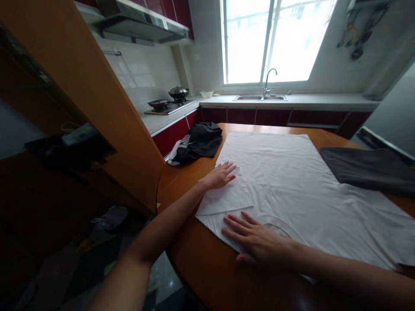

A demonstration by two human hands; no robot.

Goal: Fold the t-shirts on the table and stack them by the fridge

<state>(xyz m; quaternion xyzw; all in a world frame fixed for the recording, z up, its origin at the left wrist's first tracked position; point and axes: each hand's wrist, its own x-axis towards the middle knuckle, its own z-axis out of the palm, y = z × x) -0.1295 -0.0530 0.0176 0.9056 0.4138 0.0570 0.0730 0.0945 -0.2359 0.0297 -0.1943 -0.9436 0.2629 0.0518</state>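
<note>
L hand (pixel 220 175) ctr of frame, R hand (pixel 249 236) lower ctr; both flat, fingers spread, on white tee (pixel 285 177).

A lidded wok (pixel 178 92) sits on the black stove (pixel 170 107) — the range hood (pixel 142 26) above, a sink (pixel 262 98) beneath the window (pixel 247 43).

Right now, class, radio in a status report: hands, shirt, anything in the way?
Left hand flat on folded-in sleeve. Right hand flat by neckline. White shirt spread on table, other sleeve out. Nearby: black clothes left, gray cloth right.
</note>
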